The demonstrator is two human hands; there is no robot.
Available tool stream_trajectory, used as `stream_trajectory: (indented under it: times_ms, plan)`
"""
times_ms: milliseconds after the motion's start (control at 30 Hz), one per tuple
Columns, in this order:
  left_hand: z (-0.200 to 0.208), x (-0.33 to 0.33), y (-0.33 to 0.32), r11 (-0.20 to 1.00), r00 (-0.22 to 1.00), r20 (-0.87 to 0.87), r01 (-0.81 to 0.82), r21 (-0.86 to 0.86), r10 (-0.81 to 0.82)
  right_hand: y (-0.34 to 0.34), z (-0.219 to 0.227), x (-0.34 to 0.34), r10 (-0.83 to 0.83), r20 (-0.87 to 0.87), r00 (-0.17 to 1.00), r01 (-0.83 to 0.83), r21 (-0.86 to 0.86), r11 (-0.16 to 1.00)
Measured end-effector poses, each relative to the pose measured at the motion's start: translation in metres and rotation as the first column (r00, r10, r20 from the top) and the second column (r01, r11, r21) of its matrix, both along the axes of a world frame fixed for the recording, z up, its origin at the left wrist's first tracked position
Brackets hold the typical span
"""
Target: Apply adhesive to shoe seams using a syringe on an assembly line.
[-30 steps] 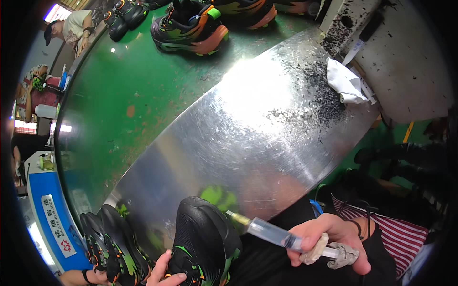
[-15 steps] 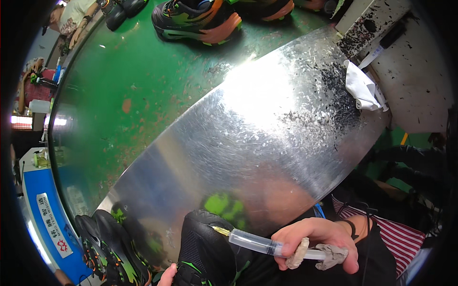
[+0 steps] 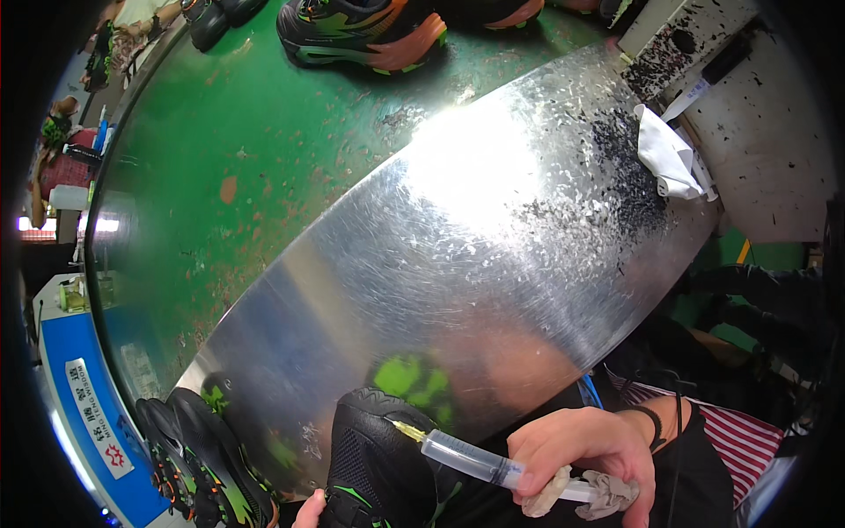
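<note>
My right hand (image 3: 585, 453) grips a clear syringe (image 3: 471, 459), with pale wrapping around its rear end. The syringe's yellow-based needle tip (image 3: 407, 429) meets the toe edge of a black sneaker (image 3: 374, 449) with green accents, or sits just over it. At the lower edge, only a fingertip or two of my left hand (image 3: 310, 509) show beside that sneaker; the rest is out of the picture. The sneaker's toe points away from me and its heel is cut off below. A pair of black and green sneakers (image 3: 216, 453) stands to its left.
A shiny metal sheet (image 3: 378, 255) lies across the green table (image 3: 194, 211). More sneakers (image 3: 361, 35) stand at the far side. A white cloth (image 3: 666, 154) and a knife-like tool with a dark handle (image 3: 717, 70) lie at the far right. Other people are at the far left.
My right hand and the syringe stay almost in place, with the tip still at the sneaker's toe. The whole view has shifted slightly. A person at the far left has moved.
</note>
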State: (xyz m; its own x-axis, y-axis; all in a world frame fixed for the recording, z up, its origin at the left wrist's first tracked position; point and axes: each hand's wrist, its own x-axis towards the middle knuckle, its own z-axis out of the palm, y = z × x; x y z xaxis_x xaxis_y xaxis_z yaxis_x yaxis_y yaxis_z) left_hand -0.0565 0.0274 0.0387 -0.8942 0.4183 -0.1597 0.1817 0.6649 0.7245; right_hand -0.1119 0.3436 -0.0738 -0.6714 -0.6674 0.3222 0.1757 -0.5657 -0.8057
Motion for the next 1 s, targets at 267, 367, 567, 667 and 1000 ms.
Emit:
stream_trajectory:
  times_ms: [267,367,567,667,1000]
  plan:
    - [-0.003,0.007,-0.005,0.968,0.975,0.034,-0.222,0.116,0.219,0.002,0.012,0.003,-0.151,0.031,0.988,0.154,-0.185,0.971]
    - [-0.021,0.014,-0.027,0.813,0.869,0.031,-0.473,0.340,0.493,0.018,0.016,0.012,-0.453,0.004,0.892,0.448,-0.159,0.880]
    - [-0.036,-0.039,-0.026,0.519,0.790,0.191,-0.543,0.660,0.583,0.032,0.005,0.038,-0.568,0.172,0.805,0.575,0.011,0.818]
    - [-0.035,-0.046,-0.030,0.485,0.792,0.239,-0.549,0.681,0.562,0.037,0.002,0.046,-0.595,0.130,0.793,0.592,0.059,0.803]
    - [-0.009,-0.058,-0.009,0.932,0.957,-0.026,-0.274,0.238,0.288,0.035,0.000,0.057,-0.554,0.197,0.808,0.539,0.132,0.832]
